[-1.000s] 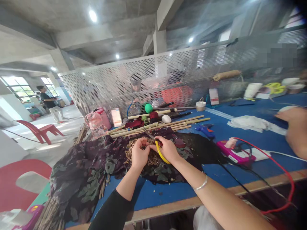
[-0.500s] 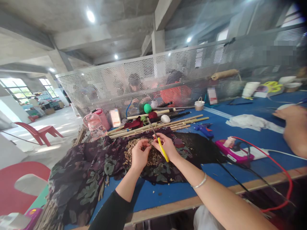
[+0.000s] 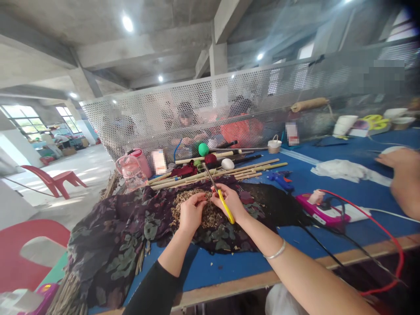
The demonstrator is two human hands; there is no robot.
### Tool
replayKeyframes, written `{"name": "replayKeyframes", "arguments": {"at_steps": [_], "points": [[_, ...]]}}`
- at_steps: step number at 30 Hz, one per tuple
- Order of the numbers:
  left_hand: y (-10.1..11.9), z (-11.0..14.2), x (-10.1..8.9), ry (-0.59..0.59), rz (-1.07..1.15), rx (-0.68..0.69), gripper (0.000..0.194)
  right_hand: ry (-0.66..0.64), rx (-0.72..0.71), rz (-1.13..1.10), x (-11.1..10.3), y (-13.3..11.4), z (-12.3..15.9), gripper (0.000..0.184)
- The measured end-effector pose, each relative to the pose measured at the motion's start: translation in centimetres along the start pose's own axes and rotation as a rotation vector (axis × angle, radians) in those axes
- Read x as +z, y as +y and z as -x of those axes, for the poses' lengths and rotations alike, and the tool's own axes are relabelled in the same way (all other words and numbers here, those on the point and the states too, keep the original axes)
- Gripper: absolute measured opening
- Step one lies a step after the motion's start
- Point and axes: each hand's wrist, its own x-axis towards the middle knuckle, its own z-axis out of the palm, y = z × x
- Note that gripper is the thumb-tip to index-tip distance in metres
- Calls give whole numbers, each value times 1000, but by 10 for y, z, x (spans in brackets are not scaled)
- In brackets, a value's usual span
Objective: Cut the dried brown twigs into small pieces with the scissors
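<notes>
My right hand (image 3: 229, 202) is closed around a slim yellow-handled tool (image 3: 227, 209). Its long, thin metal end points up and away, and I cannot make out its exact kind. A small red spot shows at the fingers there. Just to the left, my left hand (image 3: 192, 212) has thumb and fingertips pinched together; whatever sits between them is too small to name. The two hands' fingertips are close to each other, with a narrow gap. Beneath them, a heap of brown dry flakes (image 3: 210, 218) lies on a dark patterned cloth (image 3: 154, 223).
Behind the heap lie wooden sticks (image 3: 259, 166), a green ball (image 3: 203, 149) and a white egg-shaped piece (image 3: 227, 164). To the right are a blue glue gun (image 3: 280, 180), a pink power strip (image 3: 323, 212) with cables, and another person's arm (image 3: 405, 179). A perforated metal screen (image 3: 147, 109) stands behind.
The view has shifted slightly, so everything appears a little to the right. Both hands keep nearly the same pose; the yellow-handled tool remains in my right hand, tilted slightly more to the left.
</notes>
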Motion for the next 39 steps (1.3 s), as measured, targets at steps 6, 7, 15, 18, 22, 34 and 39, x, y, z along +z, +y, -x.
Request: {"name": "replayKeyframes", "arguments": {"at_steps": [6,7,15,18,22,34,39], "points": [[0,-4,-15,78,-354,50,13,62,-19,23,-4,4,-3,27],[3,-3,-16,85,-417,85,15,61,-26,27,-5,3,-3,27],[34,11,-11,-80,-606,384,23,16,-127,35,-2,-6,6,28],[33,10,-10,-66,-619,378,21,0,-131,44,-3,-10,8,24],[29,9,-11,-64,-590,375,20,2,-96,30,-4,-14,8,25],[22,7,-8,112,49,-32,22,-43,-173,383,-8,-7,13,46],[18,6,-4,106,362,-208,27,-138,-313,584,-6,-4,16,56]]}}
